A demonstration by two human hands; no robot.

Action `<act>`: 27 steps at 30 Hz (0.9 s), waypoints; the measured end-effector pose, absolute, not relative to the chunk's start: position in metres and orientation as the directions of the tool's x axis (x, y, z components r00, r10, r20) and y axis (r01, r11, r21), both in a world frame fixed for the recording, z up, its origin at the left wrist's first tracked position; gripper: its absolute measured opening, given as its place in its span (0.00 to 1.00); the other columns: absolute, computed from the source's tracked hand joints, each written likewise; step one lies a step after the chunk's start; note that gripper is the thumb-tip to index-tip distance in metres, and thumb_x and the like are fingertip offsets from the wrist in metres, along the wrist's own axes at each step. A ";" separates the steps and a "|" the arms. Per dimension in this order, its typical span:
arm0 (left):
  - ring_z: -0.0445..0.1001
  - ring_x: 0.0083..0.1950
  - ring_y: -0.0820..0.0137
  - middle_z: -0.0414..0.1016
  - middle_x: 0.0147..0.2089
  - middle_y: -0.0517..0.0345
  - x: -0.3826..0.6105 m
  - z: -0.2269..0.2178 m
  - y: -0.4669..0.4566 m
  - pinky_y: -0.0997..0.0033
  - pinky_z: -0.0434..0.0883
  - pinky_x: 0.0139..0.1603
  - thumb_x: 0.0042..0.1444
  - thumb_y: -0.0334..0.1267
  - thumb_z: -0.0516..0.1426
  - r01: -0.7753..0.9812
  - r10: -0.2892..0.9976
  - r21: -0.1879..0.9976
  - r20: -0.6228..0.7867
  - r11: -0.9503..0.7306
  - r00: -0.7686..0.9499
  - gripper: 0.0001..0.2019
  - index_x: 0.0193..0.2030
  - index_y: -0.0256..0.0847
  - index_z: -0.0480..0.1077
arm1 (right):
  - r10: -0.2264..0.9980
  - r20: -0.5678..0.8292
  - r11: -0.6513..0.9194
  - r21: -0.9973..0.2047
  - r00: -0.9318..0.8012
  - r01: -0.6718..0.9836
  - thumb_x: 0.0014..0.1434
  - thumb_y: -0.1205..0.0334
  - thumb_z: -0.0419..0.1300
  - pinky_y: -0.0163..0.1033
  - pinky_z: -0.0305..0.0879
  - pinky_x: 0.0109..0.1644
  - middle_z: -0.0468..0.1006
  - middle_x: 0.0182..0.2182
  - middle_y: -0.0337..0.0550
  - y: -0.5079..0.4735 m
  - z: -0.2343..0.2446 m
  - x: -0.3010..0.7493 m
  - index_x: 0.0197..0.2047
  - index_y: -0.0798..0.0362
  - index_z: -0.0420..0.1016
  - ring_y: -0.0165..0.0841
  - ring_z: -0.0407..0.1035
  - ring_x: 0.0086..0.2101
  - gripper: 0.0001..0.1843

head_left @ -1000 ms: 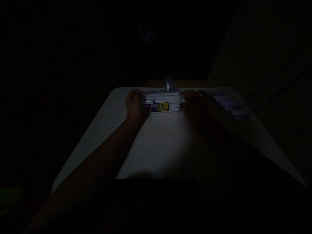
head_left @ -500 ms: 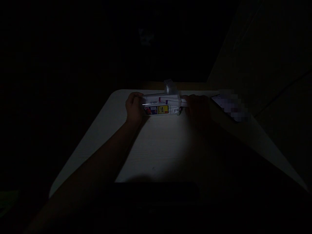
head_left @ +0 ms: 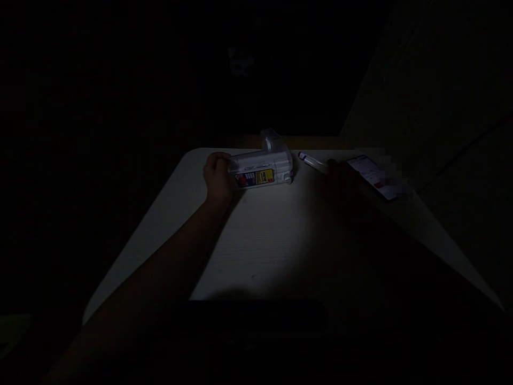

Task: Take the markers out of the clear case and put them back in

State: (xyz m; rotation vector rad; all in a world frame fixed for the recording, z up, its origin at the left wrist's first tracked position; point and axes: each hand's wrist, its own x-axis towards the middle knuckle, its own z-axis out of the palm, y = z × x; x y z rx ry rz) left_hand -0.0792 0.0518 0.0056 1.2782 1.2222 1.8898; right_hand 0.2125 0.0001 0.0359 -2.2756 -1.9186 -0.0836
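Note:
A clear plastic case with a yellow and blue label lies on its side at the far part of the white table. Its hinged lid stands open at the right end. My left hand is closed around the left end of the case. To the right, my right hand, mostly in shadow, grips a white marker with a dark red end and a blue band. The marker's end points left towards the case, apart from it. Whether more markers are in that hand is too dark to tell.
A phone with a lit screen lies at the right of the white table. Deep shadow covers the table's near right part. A green thing shows at the lower left. Darkness surrounds the table.
My right hand has moved right, away from the case, and the marker is now outside it. The banded white shapes inside the case no longer show. The case has shifted slightly left and tilted.

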 end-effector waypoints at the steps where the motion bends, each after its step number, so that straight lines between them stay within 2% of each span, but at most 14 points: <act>1: 0.68 0.34 0.68 0.68 0.30 0.57 -0.079 0.006 0.052 0.70 0.67 0.33 0.56 0.44 0.59 0.038 0.816 0.898 0.415 -0.438 -0.402 0.09 0.29 0.43 0.69 | 0.971 0.146 -0.180 -0.076 0.189 0.981 0.66 0.56 0.48 0.60 0.65 0.56 0.72 0.58 0.71 0.000 0.035 0.211 0.67 0.61 0.63 0.58 0.70 0.54 0.31; 4: 0.67 0.33 0.68 0.69 0.30 0.56 -0.076 0.009 0.049 0.69 0.66 0.31 0.55 0.43 0.60 0.010 0.817 0.903 0.394 -0.430 -0.422 0.09 0.27 0.44 0.70 | 0.973 0.146 -0.177 -0.024 0.179 0.984 0.69 0.50 0.44 0.64 0.60 0.62 0.65 0.65 0.74 -0.001 0.030 0.208 0.72 0.66 0.57 0.61 0.65 0.61 0.37; 7: 0.67 0.32 0.68 0.70 0.29 0.56 -0.073 0.012 0.046 0.70 0.66 0.30 0.54 0.42 0.60 0.007 0.823 0.907 0.386 -0.422 -0.417 0.08 0.27 0.43 0.70 | 0.978 0.145 -0.153 -0.004 0.152 0.988 0.70 0.50 0.39 0.65 0.57 0.66 0.62 0.67 0.75 0.002 0.025 0.207 0.73 0.71 0.53 0.59 0.60 0.66 0.38; 11: 0.67 0.31 0.69 0.69 0.29 0.57 -0.071 0.014 0.043 0.71 0.66 0.29 0.54 0.40 0.59 0.001 0.844 0.918 0.365 -0.397 -0.393 0.08 0.27 0.43 0.70 | 0.969 0.159 -0.186 -0.043 0.190 0.982 0.70 0.48 0.40 0.68 0.53 0.68 0.60 0.68 0.76 0.005 0.022 0.211 0.73 0.73 0.53 0.60 0.58 0.67 0.40; 13: 0.67 0.30 0.70 0.68 0.28 0.57 -0.070 0.015 0.043 0.71 0.65 0.28 0.55 0.40 0.59 -0.009 0.847 0.918 0.362 -0.396 -0.389 0.07 0.27 0.43 0.70 | 0.960 0.222 -0.158 -0.080 0.172 0.984 0.70 0.49 0.42 0.71 0.51 0.68 0.60 0.69 0.75 0.005 0.021 0.211 0.72 0.71 0.54 0.60 0.57 0.68 0.39; 15: 0.65 0.29 0.70 0.67 0.27 0.58 -0.069 0.016 0.042 0.72 0.64 0.26 0.54 0.40 0.59 -0.035 0.855 0.920 0.348 -0.390 -0.385 0.07 0.27 0.43 0.70 | 0.935 0.346 -0.034 -0.128 0.077 0.991 0.69 0.53 0.43 0.71 0.50 0.69 0.62 0.69 0.70 0.005 0.022 0.209 0.71 0.66 0.58 0.57 0.56 0.68 0.35; 17: 0.64 0.28 0.71 0.67 0.27 0.58 -0.066 0.018 0.040 0.72 0.63 0.25 0.54 0.40 0.59 -0.061 0.869 0.925 0.328 -0.375 -0.370 0.07 0.27 0.42 0.70 | 0.869 0.485 0.197 -0.161 -0.097 0.967 0.70 0.56 0.42 0.66 0.54 0.69 0.68 0.66 0.64 0.004 0.021 0.203 0.68 0.60 0.65 0.51 0.60 0.66 0.29; 19: 0.65 0.28 0.71 0.67 0.27 0.58 -0.065 0.020 0.038 0.72 0.64 0.25 0.54 0.40 0.58 -0.065 0.880 0.928 0.323 -0.366 -0.347 0.07 0.27 0.42 0.70 | 0.757 0.605 0.429 -0.177 -0.246 0.886 0.71 0.55 0.41 0.58 0.62 0.66 0.75 0.58 0.59 0.005 0.017 0.197 0.61 0.55 0.72 0.46 0.67 0.59 0.27; 21: 0.66 0.29 0.71 0.68 0.28 0.57 -0.064 0.022 0.036 0.73 0.65 0.26 0.54 0.39 0.58 -0.049 0.887 0.931 0.326 -0.361 -0.328 0.07 0.27 0.42 0.71 | 0.657 0.690 0.572 -0.192 -0.305 0.798 0.71 0.50 0.40 0.53 0.68 0.61 0.77 0.51 0.55 0.007 0.011 0.191 0.55 0.53 0.75 0.43 0.70 0.53 0.27; 23: 0.65 0.29 0.71 0.69 0.28 0.57 -0.063 0.023 0.035 0.73 0.65 0.27 0.54 0.38 0.59 -0.040 0.891 0.934 0.326 -0.356 -0.316 0.07 0.27 0.42 0.71 | 0.617 0.731 0.614 -0.215 -0.292 0.760 0.72 0.46 0.40 0.51 0.69 0.59 0.77 0.48 0.53 0.011 0.004 0.188 0.53 0.51 0.75 0.41 0.70 0.51 0.28; 27: 0.64 0.28 0.70 0.66 0.27 0.58 -0.063 0.022 0.037 0.72 0.63 0.26 0.55 0.42 0.59 -0.059 0.900 0.935 0.317 -0.349 -0.300 0.08 0.27 0.42 0.70 | 0.661 0.710 0.581 -0.278 -0.244 0.764 0.72 0.45 0.40 0.51 0.67 0.61 0.76 0.49 0.51 0.013 0.001 0.186 0.56 0.50 0.74 0.40 0.70 0.51 0.28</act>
